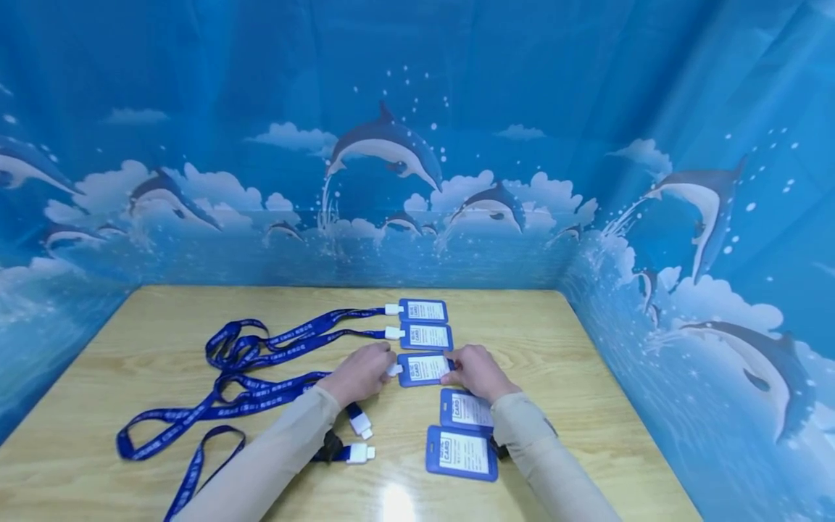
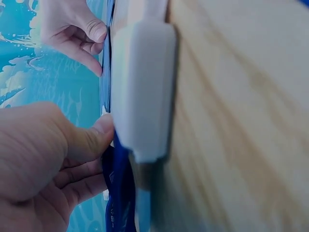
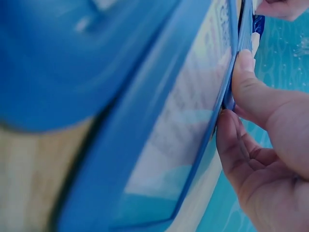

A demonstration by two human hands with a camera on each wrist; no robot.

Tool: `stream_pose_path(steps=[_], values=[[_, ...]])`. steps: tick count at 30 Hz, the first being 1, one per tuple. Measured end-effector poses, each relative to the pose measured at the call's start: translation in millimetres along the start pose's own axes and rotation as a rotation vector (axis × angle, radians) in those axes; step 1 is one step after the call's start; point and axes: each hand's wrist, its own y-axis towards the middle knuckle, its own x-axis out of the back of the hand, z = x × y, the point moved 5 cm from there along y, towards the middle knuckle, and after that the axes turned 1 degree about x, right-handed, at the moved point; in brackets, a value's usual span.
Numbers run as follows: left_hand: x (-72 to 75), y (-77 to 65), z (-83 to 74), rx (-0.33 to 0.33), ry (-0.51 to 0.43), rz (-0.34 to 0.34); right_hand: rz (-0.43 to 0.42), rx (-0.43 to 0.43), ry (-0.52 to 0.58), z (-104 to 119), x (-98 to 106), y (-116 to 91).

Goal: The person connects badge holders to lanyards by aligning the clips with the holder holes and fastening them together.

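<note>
A blue badge holder with a white card inside lies between my two hands. My left hand pinches the white clip of a blue lanyard at the holder's left end. In the left wrist view, thumb and fingers close on that lanyard's end. The opposite short edge of the holder is pinched by my right hand; the right wrist view has the thumb on its face. Part of the lanyard passes behind my left hand.
Behind, two more badge holders lie with lanyards clipped on. Nearer, two loose holders lie by my right forearm, which overlaps one. Two lanyard ends with white clips lie by my left forearm. A dolphin-print curtain surrounds the wooden table.
</note>
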Motion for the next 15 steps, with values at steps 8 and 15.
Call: stream_pose_path(steps=[8,15], values=[[2.9,8.0,2.6,-0.023,0.026,0.013,-0.017,-0.042,-0.003,2.9,0.2,3.9],[12.4,6.8,7.2,-0.047,0.031,-0.036,-0.022,-0.029,0.02,1.0,2.1,5.4]])
